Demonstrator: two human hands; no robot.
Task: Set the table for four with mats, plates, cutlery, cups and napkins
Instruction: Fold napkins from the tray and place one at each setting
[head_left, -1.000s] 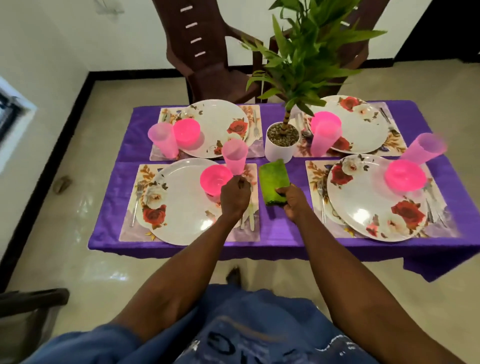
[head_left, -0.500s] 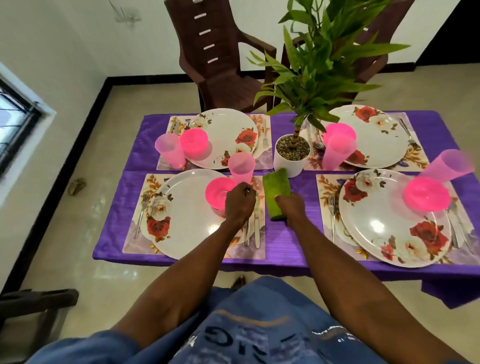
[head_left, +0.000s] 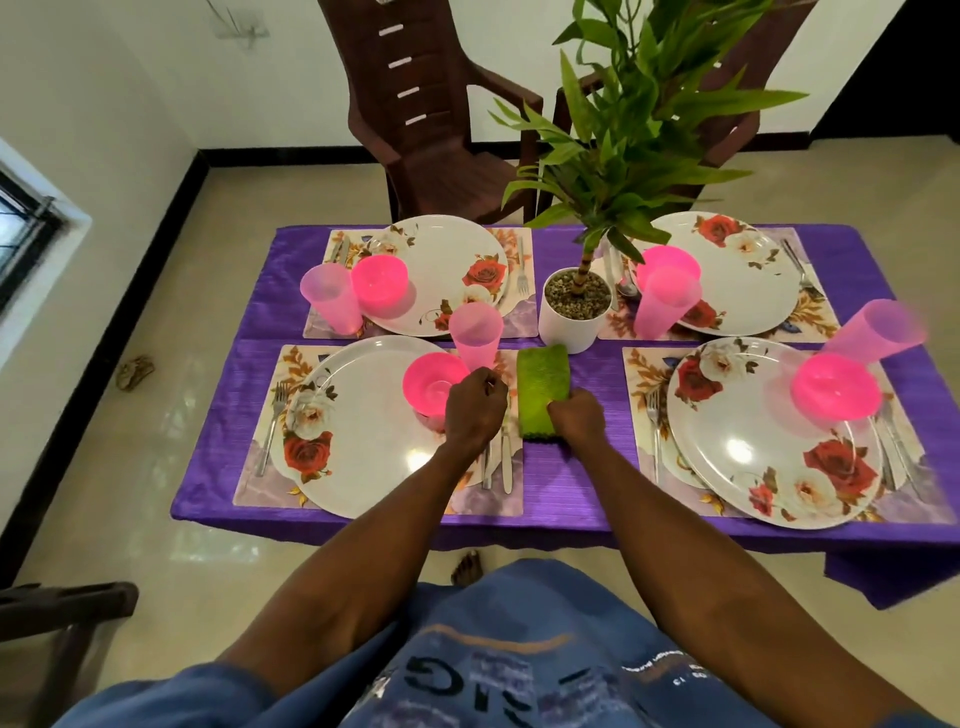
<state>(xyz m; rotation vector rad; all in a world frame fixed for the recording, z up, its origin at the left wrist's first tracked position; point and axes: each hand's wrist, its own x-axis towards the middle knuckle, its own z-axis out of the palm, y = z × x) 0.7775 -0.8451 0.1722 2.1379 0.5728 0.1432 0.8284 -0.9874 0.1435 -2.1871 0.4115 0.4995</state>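
Four floral mats lie on the purple table, each with a white rose plate, a pink bowl and a pink cup. My left hand is curled over the upper ends of the knife and spoon, on the right side of the near-left mat, beside the near-left plate. A folded green napkin lies on the cloth just right of that mat. My right hand grips its near right corner. A pink cup and a pink bowl stand just beyond my left hand.
A white pot with a tall leafy plant stands mid-table, right behind the napkin. The near-right plate has a fork on its left. Two brown chairs stand beyond the table, and another chair's arm is at lower left.
My view has shifted, so the table sits lower and to the right. The napkin now lies straighter beside the mat. Both hands stay where they were, on the cutlery and the napkin.
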